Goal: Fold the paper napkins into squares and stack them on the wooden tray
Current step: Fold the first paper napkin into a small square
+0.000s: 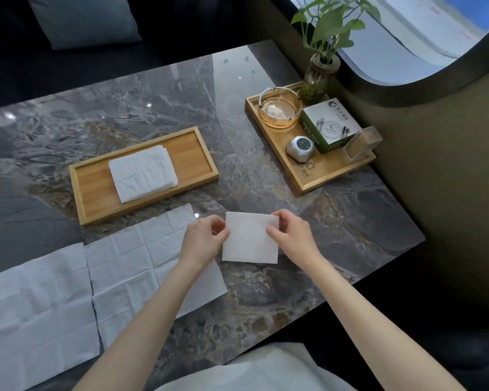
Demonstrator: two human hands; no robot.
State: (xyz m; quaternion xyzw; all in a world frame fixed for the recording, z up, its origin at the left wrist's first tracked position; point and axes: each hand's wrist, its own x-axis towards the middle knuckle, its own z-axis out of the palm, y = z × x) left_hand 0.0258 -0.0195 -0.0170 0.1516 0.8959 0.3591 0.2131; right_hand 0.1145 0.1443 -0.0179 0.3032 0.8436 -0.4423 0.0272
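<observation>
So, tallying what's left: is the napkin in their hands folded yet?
Folded: the held napkin is a small square pinched by left hand and right hand.

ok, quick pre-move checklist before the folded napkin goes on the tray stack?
1. Folded napkin looks square, edges even: ok.
2. Left hand pinches its left edge, right hand its right edge: ok.
3. Wooden tray holds a stack with its top free: ok.
4. Path from napkin to tray free of things: ok.
5. Stack edges aligned: not ok, layers show slightly offset at the far corner.
6. Unfolded napkins left to do, flat on the table: ok.
</observation>
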